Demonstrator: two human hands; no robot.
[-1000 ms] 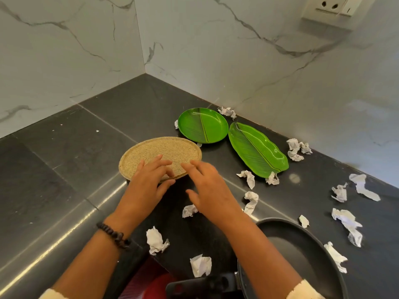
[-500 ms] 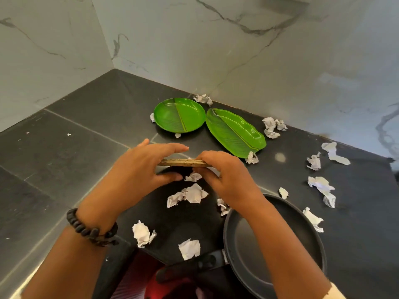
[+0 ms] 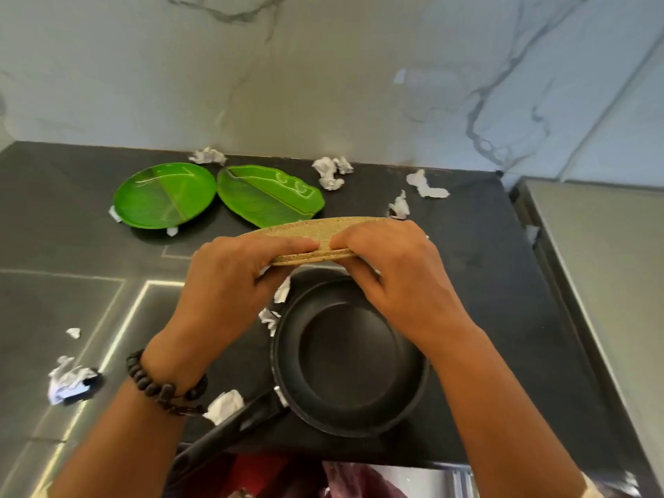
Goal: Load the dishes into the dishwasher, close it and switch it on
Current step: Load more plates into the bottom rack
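Head view, both hands [image 3: 230, 282] [image 3: 391, 278] gripping speckled plate [image 3: 316, 239], seemingly near-flat, edge-on

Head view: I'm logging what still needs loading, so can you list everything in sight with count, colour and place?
tan plate: one, speckled tan, held edge-on above the pan; its near edge looks layered, so possibly a stack.
round plate: one, green, back left of the counter.
leaf plate: one, green, just right of the round plate.
pan: one, black, near centre of the counter, handle toward lower left.
paper scraps: about a dozen, white, scattered across the counter.
counter: one, dark grey.
wall: white marble, behind.
bracelet: one, dark beads, left wrist.
left hand: grips the tan plate.
right hand: grips the tan plate.
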